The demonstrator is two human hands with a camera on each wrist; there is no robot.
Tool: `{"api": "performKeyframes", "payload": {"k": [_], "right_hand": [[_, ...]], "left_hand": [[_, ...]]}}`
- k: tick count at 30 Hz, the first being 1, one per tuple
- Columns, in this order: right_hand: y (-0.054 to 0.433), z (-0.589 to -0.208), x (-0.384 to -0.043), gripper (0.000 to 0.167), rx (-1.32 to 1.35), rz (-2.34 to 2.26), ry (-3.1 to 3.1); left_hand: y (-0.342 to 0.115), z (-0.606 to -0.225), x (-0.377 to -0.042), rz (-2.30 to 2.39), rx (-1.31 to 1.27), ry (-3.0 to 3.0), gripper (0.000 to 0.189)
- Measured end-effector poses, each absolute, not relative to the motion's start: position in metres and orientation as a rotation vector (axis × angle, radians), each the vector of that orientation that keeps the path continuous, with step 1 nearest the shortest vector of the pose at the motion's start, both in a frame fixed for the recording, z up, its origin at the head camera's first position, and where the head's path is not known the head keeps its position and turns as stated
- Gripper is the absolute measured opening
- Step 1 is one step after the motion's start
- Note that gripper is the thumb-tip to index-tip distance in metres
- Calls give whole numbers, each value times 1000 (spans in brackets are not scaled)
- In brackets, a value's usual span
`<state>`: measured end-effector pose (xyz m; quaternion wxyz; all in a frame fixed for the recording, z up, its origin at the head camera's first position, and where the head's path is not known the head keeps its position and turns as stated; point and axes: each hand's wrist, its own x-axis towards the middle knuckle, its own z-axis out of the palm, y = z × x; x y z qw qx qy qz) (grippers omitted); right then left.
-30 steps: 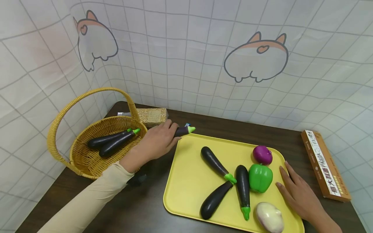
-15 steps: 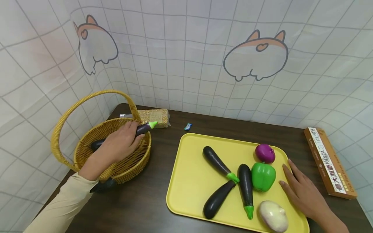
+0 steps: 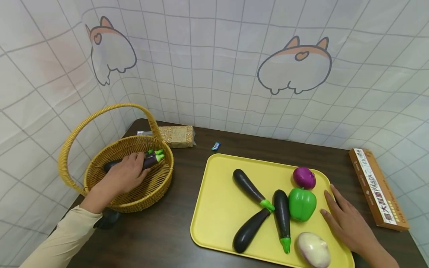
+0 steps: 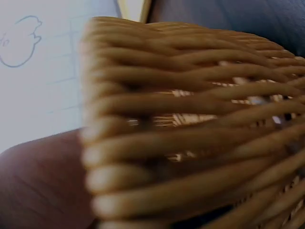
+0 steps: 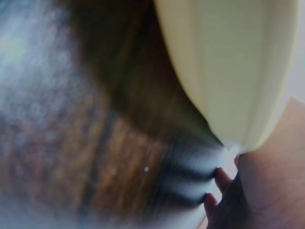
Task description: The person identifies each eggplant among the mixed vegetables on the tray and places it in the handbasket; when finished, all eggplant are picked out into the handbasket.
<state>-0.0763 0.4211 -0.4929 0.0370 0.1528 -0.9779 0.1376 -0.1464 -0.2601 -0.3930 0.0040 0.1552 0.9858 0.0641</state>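
In the head view my left hand (image 3: 126,174) is inside the yellow wicker basket (image 3: 166,183), its fingers around a dark eggplant (image 3: 150,161) whose pale green stem points right. Other eggplants (image 3: 110,165) lie beneath and behind that hand, mostly hidden. The left wrist view is filled by the basket's woven wall (image 4: 190,109). Fingers extended, my right hand (image 3: 350,221) rests on the right edge of the yellow tray (image 3: 214,208). Three more eggplants (image 3: 246,230) lie on this tray, beside a green bell pepper (image 3: 302,204), a purple onion (image 3: 304,178) and a whitish-purple round vegetable (image 3: 313,249).
A tall handle (image 3: 63,152) arches over the basket. Behind it lies a clear bag of grains (image 3: 179,136). A small blue packet (image 3: 216,146) is at the tray's back left, and a long pasta box (image 3: 378,189) lies to the right. A grid-patterned cloth (image 3: 214,74) hangs behind the table.
My left hand has carried the eggplant left from beside the tray's back left corner, over the basket rim and down among the other eggplants. The right hand has stayed on the tray edge.
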Motion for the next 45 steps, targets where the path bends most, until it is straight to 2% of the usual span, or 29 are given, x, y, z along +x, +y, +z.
{"api": "performKeyframes", "payload": {"k": [14,25,32,45], "right_hand": [[422,-495,-77,68,461,424,-3013],[421,-494,-77,68,464,432,-3002],[421,-494,-77,68,453,418,-3013],[419,-490,-74,67,477,427,-2983]], "left_hand": [[-261,-402,-147,66,573,3158,52],[-257,-404,-150,27,741,3173,53],[-258,-404,-151,28,692,3130,61],[-246,-391,-153,37,826,3211,46]]}}
